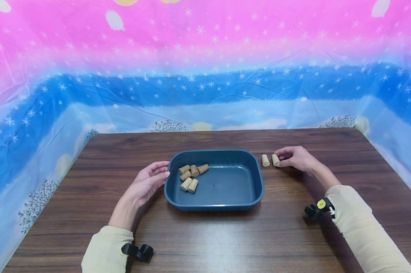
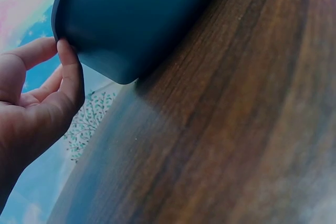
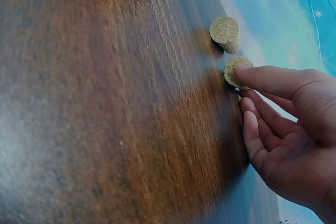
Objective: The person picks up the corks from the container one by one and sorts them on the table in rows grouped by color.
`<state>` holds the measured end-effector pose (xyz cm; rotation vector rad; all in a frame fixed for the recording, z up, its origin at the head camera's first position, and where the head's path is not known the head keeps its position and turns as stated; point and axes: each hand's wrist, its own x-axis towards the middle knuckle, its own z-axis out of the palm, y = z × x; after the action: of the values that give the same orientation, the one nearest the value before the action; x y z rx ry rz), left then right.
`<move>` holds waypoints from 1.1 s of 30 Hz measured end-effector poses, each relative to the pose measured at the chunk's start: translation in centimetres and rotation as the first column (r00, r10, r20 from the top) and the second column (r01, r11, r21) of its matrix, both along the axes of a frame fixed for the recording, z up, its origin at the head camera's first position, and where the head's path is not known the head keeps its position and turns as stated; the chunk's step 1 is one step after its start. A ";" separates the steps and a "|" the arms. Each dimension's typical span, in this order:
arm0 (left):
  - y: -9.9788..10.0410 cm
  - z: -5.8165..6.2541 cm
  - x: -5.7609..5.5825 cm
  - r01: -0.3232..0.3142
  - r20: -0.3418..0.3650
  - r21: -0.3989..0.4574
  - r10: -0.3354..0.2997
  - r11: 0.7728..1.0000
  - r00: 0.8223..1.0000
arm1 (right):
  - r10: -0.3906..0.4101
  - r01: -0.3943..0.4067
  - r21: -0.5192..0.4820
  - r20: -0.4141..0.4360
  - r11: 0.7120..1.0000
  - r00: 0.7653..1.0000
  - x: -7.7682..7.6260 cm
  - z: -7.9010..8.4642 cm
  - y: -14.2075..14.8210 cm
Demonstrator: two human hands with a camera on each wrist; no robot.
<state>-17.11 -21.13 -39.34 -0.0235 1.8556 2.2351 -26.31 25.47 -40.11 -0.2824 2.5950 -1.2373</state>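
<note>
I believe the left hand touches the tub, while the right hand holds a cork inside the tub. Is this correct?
Not quite: the head view shows the cork in the right hand outside the tub, next to another cork. The left hand does touch the tub.

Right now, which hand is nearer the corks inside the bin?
Left. The left hand pinches the bin at its left side, near those corks; the right hand, beyond its right side, pinches another cork.

Head view facing forward and down, left wrist close on tray [image 2: 131, 24], right on corks [image 3: 225, 30], table [image 1: 209, 235] shared
</note>
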 end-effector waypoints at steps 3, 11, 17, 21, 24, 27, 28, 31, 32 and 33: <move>0.0 0.0 0.0 0.001 0.000 0.000 -0.001 1.000 1.000 | 0.001 -0.001 -0.004 0.003 1.000 1.000 0.0 0.0 0.0; 0.0 -0.1 0.0 -0.007 0.006 0.012 0.007 1.000 1.000 | 0.011 -0.011 -0.005 -0.005 1.000 1.000 0.0 0.0 0.0; 0.0 -0.2 -0.1 -0.006 0.004 0.023 0.006 1.000 1.000 | 0.015 -0.015 -0.017 -0.002 1.000 1.000 0.0 0.0 0.0; -0.1 -0.2 -0.1 -0.005 0.000 0.030 0.005 1.000 1.000 | 0.015 -0.015 -0.030 0.006 0.999 1.000 -0.1 0.0 0.0; -0.1 -0.2 -0.1 -0.007 -0.001 0.029 0.007 1.000 1.000 | 0.012 -0.011 -0.038 0.013 0.999 1.000 -0.1 0.1 0.0; 0.0 -0.2 -0.1 -0.009 0.001 0.026 0.009 1.000 1.000 | 0.005 -0.004 -0.055 0.014 0.998 1.000 0.0 0.2 0.1; 0.0 -0.2 -0.1 -0.009 0.002 0.025 0.009 1.000 1.000 | -0.002 0.003 -0.060 0.013 0.998 1.000 0.0 0.3 0.2; 0.0 -0.2 -0.1 -0.007 0.004 0.026 0.007 1.000 1.000 | -0.025 0.026 -0.084 0.004 0.996 1.000 0.1 0.8 0.3; -0.1 -0.2 -0.1 -0.007 0.005 0.026 0.007 1.000 1.000 | -0.033 0.033 -0.088 -0.001 0.996 0.999 0.2 1.1 0.2; -0.1 -0.2 -0.1 -0.006 0.005 0.027 0.006 1.000 1.000 | -0.043 0.043 -0.091 -0.001 0.995 0.999 0.2 1.3 0.1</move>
<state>-17.25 -21.20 -39.53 -0.0290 1.8245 2.2620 -26.08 25.61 -38.76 -0.2470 2.5643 -1.3730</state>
